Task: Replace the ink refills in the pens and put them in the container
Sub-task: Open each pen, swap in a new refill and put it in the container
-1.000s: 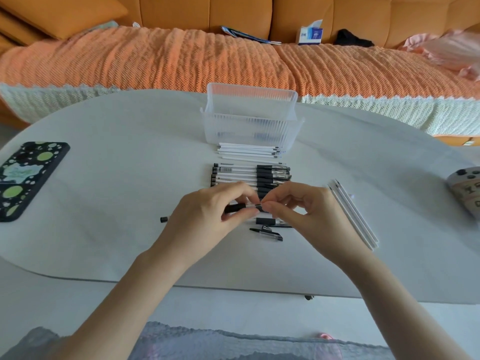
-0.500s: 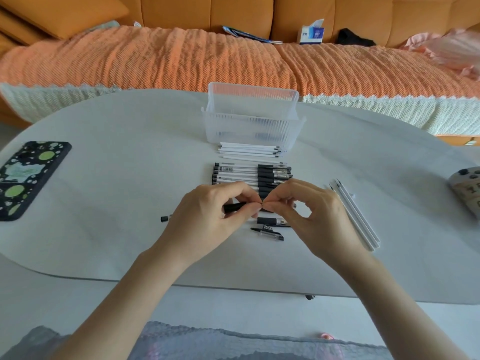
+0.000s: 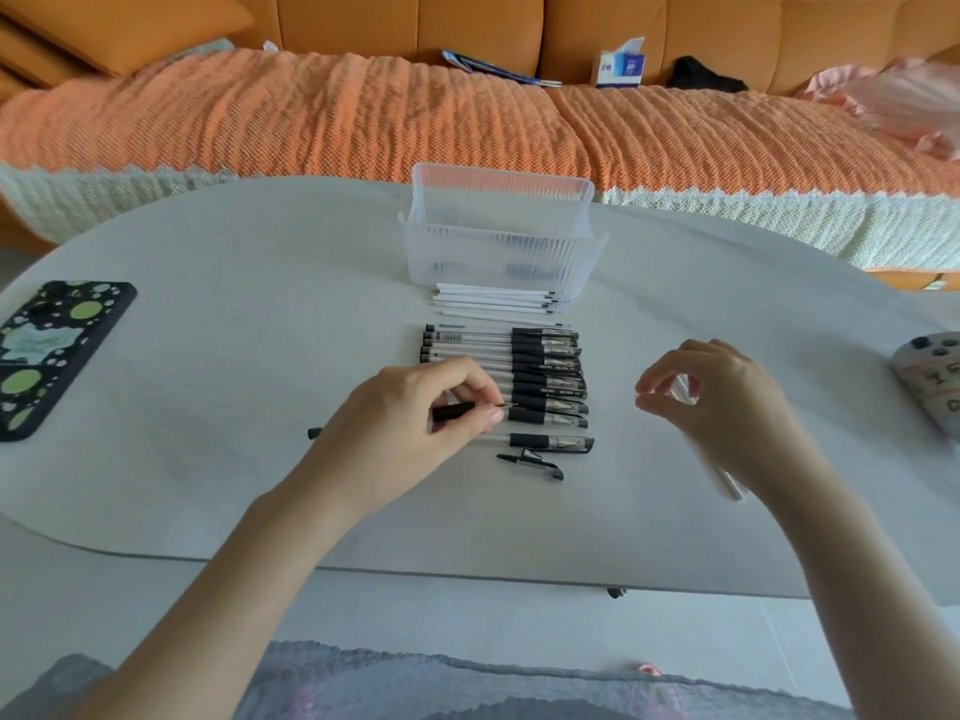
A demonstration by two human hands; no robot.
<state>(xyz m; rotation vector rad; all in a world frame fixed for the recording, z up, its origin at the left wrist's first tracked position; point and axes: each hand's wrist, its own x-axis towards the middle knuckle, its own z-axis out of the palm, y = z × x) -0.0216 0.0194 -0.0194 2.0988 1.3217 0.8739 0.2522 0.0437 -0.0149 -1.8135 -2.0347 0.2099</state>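
My left hand (image 3: 410,423) grips an uncapped pen (image 3: 453,411) by its black grip, thin tip pointing right. My right hand (image 3: 727,402) hovers to the right with curled fingers, thumb and forefinger close together, above some white refills (image 3: 730,485). It is blurred, and I cannot tell whether it pinches anything. A row of several capped pens (image 3: 519,371) lies between my hands and the clear ribbed container (image 3: 498,241). More white refills (image 3: 493,301) lie against the container's front. One capped pen (image 3: 550,443) and a loose black cap (image 3: 530,465) lie nearer me.
A dark phone with green spots (image 3: 47,350) lies at the table's left edge, and a game controller (image 3: 930,376) at the right edge. A small black pen end (image 3: 313,433) shows left of my left hand. Behind the table stands an orange sofa (image 3: 363,111).
My right hand has left the pen and swung right, over the white refills. My left hand stays in place holding the pen, whose thin tip is now bare.
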